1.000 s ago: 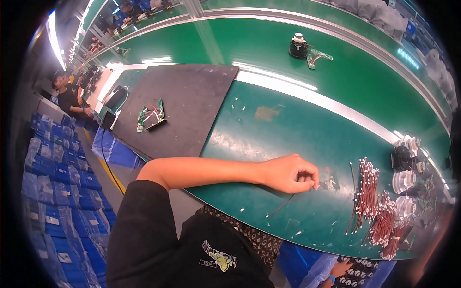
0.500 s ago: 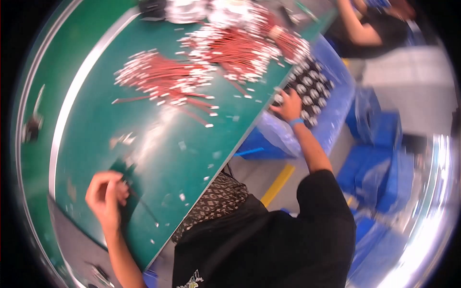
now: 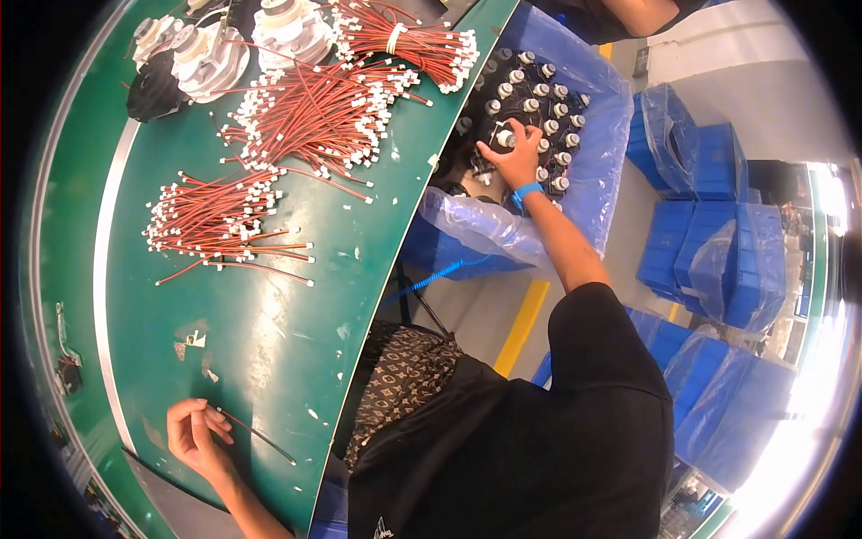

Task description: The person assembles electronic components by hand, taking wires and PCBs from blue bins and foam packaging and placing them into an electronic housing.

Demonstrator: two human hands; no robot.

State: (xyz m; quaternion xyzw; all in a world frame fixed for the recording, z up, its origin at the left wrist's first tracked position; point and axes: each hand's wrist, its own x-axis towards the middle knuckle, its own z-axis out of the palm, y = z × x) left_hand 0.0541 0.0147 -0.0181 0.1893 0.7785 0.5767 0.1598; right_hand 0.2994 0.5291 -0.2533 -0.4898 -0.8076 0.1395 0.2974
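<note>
Right hand (image 3: 517, 162): fingers spread around white-capped unit (image 3: 506, 138), clamping unclear; best lifted straight, clear of neighbours (image 3: 562, 159). Left hand (image 3: 197, 437): fingers curled beside cable (image 3: 262, 437), grip unclear.

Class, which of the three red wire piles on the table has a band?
The top pile, nearest the blue bin: a pale band wraps it. None shows on the middle pile or lower pile.

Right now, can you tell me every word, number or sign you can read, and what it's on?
There are no words or numbers I can quote.
Black shirt: pale print, cut off by the picture's edge, too small to read.
Patterned cloth: small repeating tan motifs; I don't copy those.
White-topped parts: no readable marks.
</note>
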